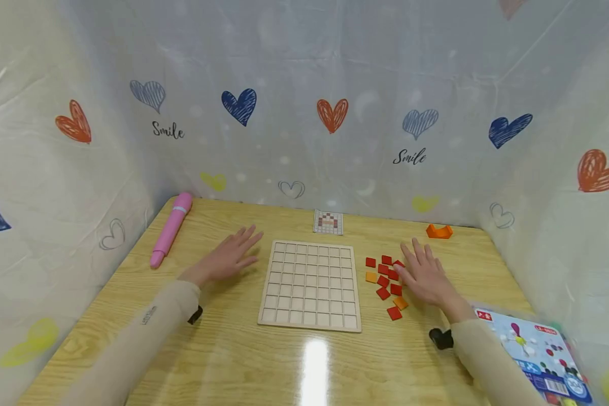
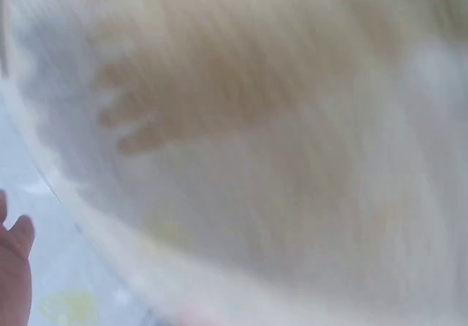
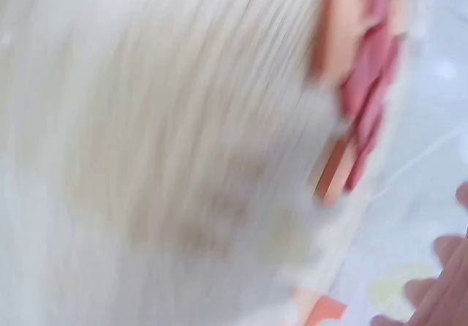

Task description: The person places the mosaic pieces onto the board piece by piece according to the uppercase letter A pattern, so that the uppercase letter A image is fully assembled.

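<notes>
My left hand [image 1: 228, 254] hovers left of a wooden grid board [image 1: 310, 285], fingers spread and nothing in them; its shadow falls on the table in the left wrist view. The board's square cells hold no tiles. On the other side, my right hand [image 1: 425, 273] is stretched out with straight fingers, thumb close to a scatter of red square tiles [image 1: 383, 281]. Among these lie an orange tile [image 1: 400, 303] and a lighter orange tile [image 1: 371, 277]. In the blurred right wrist view, the red tiles [image 3: 365, 70] appear left of the fingers [image 3: 439, 282].
A small pattern card [image 1: 328, 222] lies behind the board. At the back left is a pink stick-shaped object [image 1: 171, 230]; at the back right, an orange bracket-like piece [image 1: 439, 232]. A printed package [image 1: 535, 352] lies by the right forearm. Heart-patterned curtains [image 1: 304, 152] enclose the table [image 1: 233, 361].
</notes>
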{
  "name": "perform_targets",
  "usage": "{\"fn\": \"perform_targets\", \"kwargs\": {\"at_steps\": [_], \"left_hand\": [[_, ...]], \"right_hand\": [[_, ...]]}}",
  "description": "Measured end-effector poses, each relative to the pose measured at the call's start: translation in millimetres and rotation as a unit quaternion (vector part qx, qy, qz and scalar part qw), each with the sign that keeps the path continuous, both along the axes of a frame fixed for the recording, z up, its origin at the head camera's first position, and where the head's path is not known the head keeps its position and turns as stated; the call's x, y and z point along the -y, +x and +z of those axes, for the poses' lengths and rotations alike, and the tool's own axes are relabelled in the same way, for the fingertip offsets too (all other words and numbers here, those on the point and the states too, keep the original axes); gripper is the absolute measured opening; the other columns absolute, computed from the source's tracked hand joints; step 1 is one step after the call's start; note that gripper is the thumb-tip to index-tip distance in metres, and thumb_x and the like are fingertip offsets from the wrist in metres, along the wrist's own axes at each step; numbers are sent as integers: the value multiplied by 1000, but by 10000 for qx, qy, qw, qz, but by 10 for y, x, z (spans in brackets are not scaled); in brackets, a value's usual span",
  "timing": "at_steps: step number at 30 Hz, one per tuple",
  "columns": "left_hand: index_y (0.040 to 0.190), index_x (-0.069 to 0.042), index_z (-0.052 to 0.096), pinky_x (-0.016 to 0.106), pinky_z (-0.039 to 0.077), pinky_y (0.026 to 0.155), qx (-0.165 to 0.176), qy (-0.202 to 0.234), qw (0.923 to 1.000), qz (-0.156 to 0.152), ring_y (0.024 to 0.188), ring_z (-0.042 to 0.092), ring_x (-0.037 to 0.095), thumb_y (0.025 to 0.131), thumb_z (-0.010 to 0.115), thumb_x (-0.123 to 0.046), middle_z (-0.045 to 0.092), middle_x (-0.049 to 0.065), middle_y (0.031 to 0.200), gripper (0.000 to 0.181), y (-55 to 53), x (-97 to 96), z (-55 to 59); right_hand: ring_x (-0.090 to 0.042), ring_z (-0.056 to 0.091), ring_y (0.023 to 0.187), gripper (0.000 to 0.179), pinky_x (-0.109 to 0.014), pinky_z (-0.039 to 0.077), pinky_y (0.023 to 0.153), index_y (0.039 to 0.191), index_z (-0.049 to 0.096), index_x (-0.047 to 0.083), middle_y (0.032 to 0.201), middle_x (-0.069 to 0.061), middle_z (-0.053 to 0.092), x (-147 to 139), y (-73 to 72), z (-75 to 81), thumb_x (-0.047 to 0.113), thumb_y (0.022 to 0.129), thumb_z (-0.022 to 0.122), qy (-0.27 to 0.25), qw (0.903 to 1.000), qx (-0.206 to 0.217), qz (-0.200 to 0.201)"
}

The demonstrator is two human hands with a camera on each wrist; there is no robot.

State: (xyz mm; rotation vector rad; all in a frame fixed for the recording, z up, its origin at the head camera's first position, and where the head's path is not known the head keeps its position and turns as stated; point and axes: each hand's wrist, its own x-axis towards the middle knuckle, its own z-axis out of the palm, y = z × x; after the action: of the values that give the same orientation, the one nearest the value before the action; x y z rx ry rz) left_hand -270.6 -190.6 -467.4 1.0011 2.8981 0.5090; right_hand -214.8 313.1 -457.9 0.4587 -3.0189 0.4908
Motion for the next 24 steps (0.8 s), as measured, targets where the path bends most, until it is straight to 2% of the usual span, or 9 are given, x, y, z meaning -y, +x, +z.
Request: {"fn": "perform_targets", "kwargs": {"at_steps": [2, 5, 9, 14, 20, 24], "left_hand": [[156, -5, 21, 60, 13, 117, 463, 606, 9971, 11, 145, 13, 45, 102, 53, -31, 12, 23, 160, 68, 43, -79, -1], [154, -2, 26, 56, 16, 117, 960, 1206, 9880, 12, 145, 17, 42, 98, 61, -28, 16, 22, 159, 71, 103, -195, 10], [148, 1, 37, 53, 19, 117, 1217, 1613, 9793, 55, 144, 24, 39, 94, 67, -21, 24, 20, 158, 66, 125, -289, -19], [133, 3, 55, 51, 21, 117, 1472, 1951, 9694, 210, 142, 29, 37, 89, 71, -12, 34, 17, 154, 49, 117, -315, -99], [121, 2, 63, 56, 29, 112, 1248, 1883, 9741, 137, 137, 35, 44, 90, 71, -14, 43, 24, 146, 36, 148, -332, -137], [121, 1, 64, 55, 27, 114, 1444, 1923, 9700, 348, 139, 32, 42, 89, 71, -12, 44, 22, 146, 35, 150, -339, -137]], "right_hand": [[-59, 3, 139, 71, -76, 9, 106, 154, 20, -2, 158, -31, 6, 24, 70, 40, 44, 103, 41, -443, 9986, 200, -223], [-58, 3, 140, 75, -75, 10, 107, 154, 16, -5, 157, -34, 4, 42, 180, 95, 45, 103, 42, -1063, 9915, 489, -570], [-54, 10, 141, 75, -71, 15, 109, 152, 20, -5, 157, -32, 9, 50, 343, 171, 46, 102, 44, -1571, 9794, 756, -1023], [-50, 17, 141, 71, -64, 27, 110, 149, 31, -5, 157, -29, 17, 59, 540, 210, 46, 102, 46, -1976, 9677, 930, -1263], [-46, 27, 139, 66, -59, 34, 108, 147, 37, -2, 156, -26, 23, 63, 685, 197, 42, 101, 51, -2397, 9535, 1107, -1456], [-44, 37, 134, 61, -58, 39, 105, 145, 42, 0, 150, -26, 32, 82, 720, 167, 40, 100, 54, -2367, 9516, 1170, -1572]]}}
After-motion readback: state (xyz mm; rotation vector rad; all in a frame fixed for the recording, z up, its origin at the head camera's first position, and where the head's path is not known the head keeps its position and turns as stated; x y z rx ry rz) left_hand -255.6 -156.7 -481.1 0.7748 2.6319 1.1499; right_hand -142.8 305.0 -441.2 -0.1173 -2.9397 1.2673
